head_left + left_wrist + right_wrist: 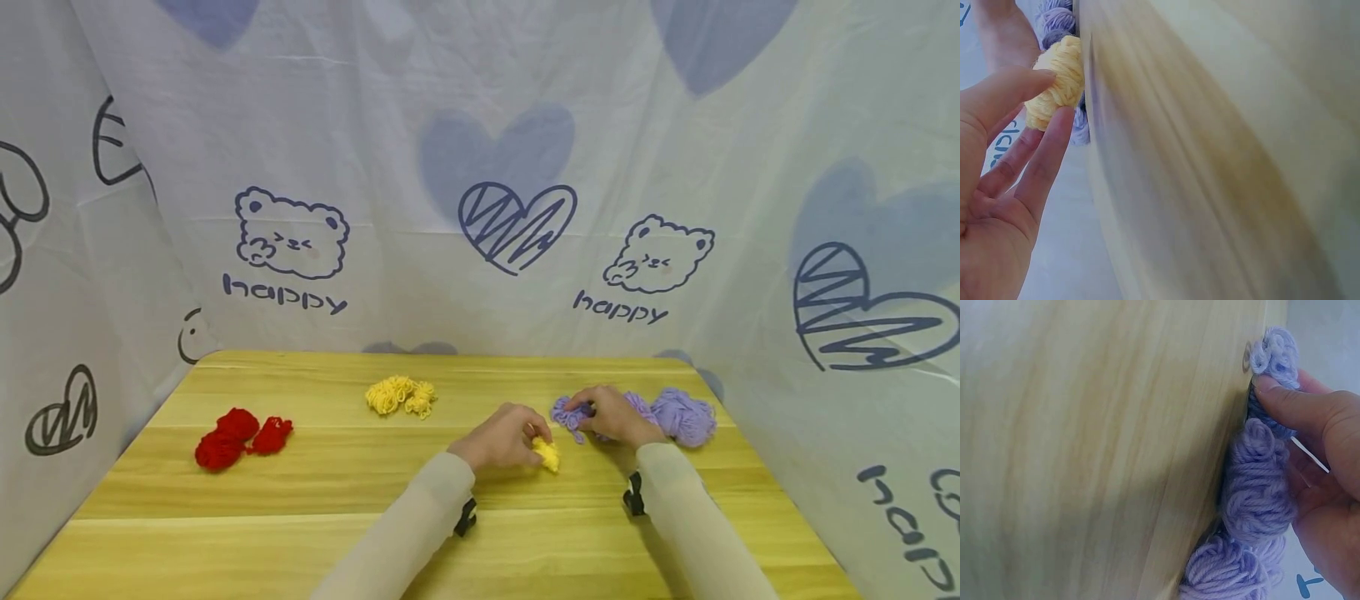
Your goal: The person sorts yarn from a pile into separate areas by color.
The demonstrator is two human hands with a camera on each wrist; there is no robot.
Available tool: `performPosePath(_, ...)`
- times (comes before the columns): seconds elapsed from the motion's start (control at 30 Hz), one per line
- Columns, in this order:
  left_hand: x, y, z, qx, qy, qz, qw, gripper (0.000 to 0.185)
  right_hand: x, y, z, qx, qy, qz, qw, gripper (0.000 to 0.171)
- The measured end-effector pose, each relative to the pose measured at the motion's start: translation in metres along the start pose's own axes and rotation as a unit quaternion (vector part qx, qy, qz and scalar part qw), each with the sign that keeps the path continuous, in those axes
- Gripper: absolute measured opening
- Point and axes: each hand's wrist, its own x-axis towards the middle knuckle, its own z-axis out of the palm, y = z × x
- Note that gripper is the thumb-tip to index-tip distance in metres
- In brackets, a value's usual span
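My left hand [504,437] pinches a small yellow yarn ball [547,454] between thumb and fingers, right of the table's middle. In the left wrist view the wound yellow yarn [1060,81] shows clearly, with the thumb across it. My right hand [613,414] holds a loose purple yarn bundle [570,414] at the left end of a purple row. The right wrist view shows thumb and fingers around that bundle [1275,359]. Beside the palm lies a second purple skein [1257,494], and beyond it a bigger purple ball [684,417].
Red yarn balls [225,442] lie at the table's left, with a smaller red bundle [272,435] beside them. Yellow yarn [393,394] sits near the back edge. A printed white cloth [405,250] hangs behind and at both sides of the wooden table [300,517].
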Motion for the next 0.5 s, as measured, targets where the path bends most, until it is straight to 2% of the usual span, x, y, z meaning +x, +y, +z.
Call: performPosePath(0.5, -0.009, -0.009, -0.018, -0.018, 0.027, -0.005, 0.9995, 0.024, -0.001, -0.001, 0.000, -0.004, 0.005, -0.003, 1.000, 0.028)
